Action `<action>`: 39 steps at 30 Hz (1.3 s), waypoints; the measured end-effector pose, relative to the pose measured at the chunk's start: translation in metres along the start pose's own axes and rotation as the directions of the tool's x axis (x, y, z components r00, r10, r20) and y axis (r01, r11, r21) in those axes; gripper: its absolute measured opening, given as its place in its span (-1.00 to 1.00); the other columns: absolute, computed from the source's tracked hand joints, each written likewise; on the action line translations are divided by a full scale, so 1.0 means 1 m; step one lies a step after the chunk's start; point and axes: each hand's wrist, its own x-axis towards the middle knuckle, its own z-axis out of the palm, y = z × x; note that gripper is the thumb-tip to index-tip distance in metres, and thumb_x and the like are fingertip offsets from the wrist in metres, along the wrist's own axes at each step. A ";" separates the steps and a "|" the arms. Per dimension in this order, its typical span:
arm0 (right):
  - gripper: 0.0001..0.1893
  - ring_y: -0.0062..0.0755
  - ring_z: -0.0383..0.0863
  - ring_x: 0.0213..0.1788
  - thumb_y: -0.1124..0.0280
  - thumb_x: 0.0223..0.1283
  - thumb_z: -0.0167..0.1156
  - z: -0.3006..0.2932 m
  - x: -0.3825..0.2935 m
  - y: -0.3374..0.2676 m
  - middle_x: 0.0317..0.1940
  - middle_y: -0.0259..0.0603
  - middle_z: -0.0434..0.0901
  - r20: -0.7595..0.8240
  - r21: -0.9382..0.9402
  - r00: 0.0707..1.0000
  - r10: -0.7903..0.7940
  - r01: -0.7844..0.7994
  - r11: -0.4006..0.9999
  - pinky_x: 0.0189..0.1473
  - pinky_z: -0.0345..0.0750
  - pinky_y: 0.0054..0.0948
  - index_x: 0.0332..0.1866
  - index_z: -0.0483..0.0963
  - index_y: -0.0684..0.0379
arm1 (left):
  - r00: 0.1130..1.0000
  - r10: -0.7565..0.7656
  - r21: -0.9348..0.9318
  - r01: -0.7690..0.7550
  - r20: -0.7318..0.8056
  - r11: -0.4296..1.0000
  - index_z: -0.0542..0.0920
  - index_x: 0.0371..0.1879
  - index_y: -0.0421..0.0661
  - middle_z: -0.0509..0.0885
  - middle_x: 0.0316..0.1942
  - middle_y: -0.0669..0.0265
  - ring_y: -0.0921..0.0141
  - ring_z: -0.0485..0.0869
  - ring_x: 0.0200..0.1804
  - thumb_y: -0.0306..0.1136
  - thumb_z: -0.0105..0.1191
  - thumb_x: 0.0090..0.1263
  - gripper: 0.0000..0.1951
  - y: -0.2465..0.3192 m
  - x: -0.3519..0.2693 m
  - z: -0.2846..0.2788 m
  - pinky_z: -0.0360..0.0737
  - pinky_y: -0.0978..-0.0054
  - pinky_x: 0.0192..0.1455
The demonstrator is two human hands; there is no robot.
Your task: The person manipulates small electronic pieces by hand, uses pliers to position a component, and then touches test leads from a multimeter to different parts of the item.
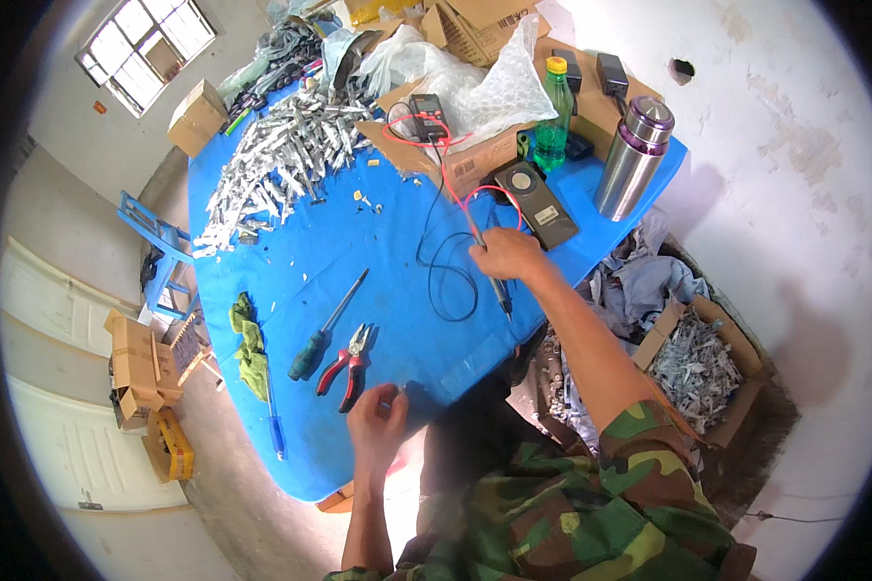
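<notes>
My right hand (507, 254) is closed around multimeter test probes (504, 296), tips pointing down over the table's near right edge. A red test lead (446, 171) and a black test lead (436, 270) run from there to a digital multimeter (428, 118), which rests at an open cardboard box (479, 156). At the table's near edge is my left hand (378, 425), its fingers curled together; whether a small piece sits between the fingertips is unclear. Just beyond it lie red-handled combination pliers (347, 367) and a screwdriver (327, 327) with a dark green handle.
A heap of silvery metal parts (283, 160) covers the blue table's (363, 240) far left. A green cloth (250, 348) and a blue-handled tool (275, 432) lie left. Along the right stand a steel thermos (634, 163), a green bottle (552, 120) and a dark device (538, 203).
</notes>
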 end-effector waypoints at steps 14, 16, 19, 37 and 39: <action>-0.56 0.07 0.74 -0.04 0.02 0.19 0.36 -0.021 0.009 -0.004 -0.18 0.06 0.74 -0.116 -0.240 0.986 -0.120 0.089 0.967 0.03 0.59 0.02 -0.19 0.65 0.29 | 0.993 -0.114 -0.309 0.120 0.039 0.943 0.67 -0.06 -0.33 0.72 -0.29 0.32 0.53 0.65 -0.29 -0.54 0.22 0.40 -0.81 -0.024 -0.038 -0.005 0.60 0.60 -0.18; -0.56 0.09 0.74 -0.10 0.00 0.18 0.36 -0.016 0.000 0.003 -0.24 0.05 0.73 -0.257 -0.244 0.949 -0.180 0.117 0.963 -0.05 0.59 0.04 -0.25 0.62 0.27 | 0.990 -0.132 -0.364 0.143 0.056 0.920 0.67 -0.06 -0.32 0.72 -0.29 0.34 0.54 0.65 -0.29 -0.53 0.23 0.40 -0.81 -0.026 -0.038 -0.007 0.59 0.60 -0.18; -0.58 0.08 0.73 -0.19 0.03 0.19 0.37 -0.018 -0.024 0.003 -0.31 0.03 0.71 -0.425 -0.198 0.884 -0.195 0.119 0.973 -0.16 0.58 0.03 -0.33 0.57 0.26 | 0.981 -0.179 -0.428 0.196 0.079 0.883 0.68 -0.07 -0.30 0.71 -0.28 0.37 0.57 0.63 -0.28 -0.50 0.25 0.41 -0.81 -0.034 -0.040 -0.011 0.57 0.62 -0.20; -0.70 -0.77 0.49 -0.28 0.45 0.44 0.26 0.094 -0.224 -0.115 -0.16 -0.40 0.59 0.017 0.946 0.955 -0.297 0.081 0.314 -0.26 0.48 -0.65 0.18 0.53 0.33 | 0.971 -0.035 -0.846 0.224 0.237 0.484 0.65 0.04 -0.23 0.70 -0.28 0.33 0.64 0.48 -0.48 -0.30 0.31 0.45 -0.69 -0.011 -0.060 -0.038 0.31 0.70 -0.54; -0.69 -0.78 0.46 -0.28 0.46 0.46 0.23 0.092 -0.228 -0.116 -0.16 -0.42 0.57 0.026 0.969 0.944 -0.329 0.057 0.242 -0.26 0.45 -0.66 0.21 0.52 0.34 | 0.974 -0.019 -0.823 0.202 0.227 0.532 0.65 0.04 -0.23 0.70 -0.28 0.34 0.64 0.49 -0.47 -0.31 0.32 0.44 -0.69 -0.007 -0.064 -0.038 0.33 0.70 -0.52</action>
